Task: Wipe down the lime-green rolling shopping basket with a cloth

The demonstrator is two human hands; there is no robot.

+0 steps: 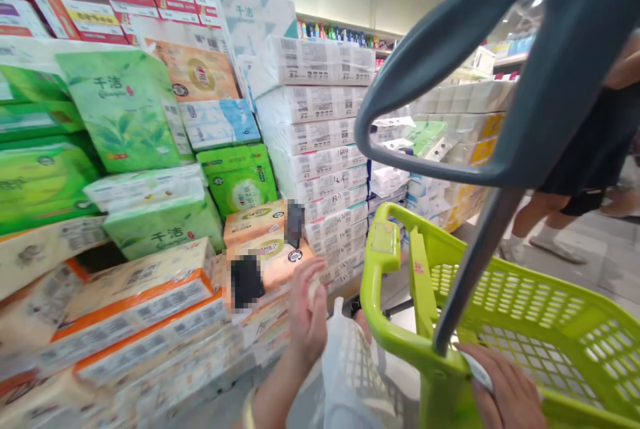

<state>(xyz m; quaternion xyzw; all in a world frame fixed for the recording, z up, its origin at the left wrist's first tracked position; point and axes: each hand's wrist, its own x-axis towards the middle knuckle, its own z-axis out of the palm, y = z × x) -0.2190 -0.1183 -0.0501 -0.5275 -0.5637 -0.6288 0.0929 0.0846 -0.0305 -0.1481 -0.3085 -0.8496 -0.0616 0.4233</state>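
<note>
My left hand is raised with its thumb apart from the slightly bent fingers, just in front of the orange tissue packs. Nothing I can make out is held in it. At lower right, my right hand is curled over the near rim of a lime-green rolling shopping basket, with a small pale grey piece under its fingers. From the basket rises a dark grey pull handle, its loop close to the camera. A translucent whitish bag or cloth hangs between my left forearm and the basket.
Green tissue packs and orange-edged packs are heaped at left. A tall stack of white-wrapped packs stands mid-view. Beyond the handle at right, a person in dark shorts stands on the tiled floor. Two pixelated patches cover part of the orange packs.
</note>
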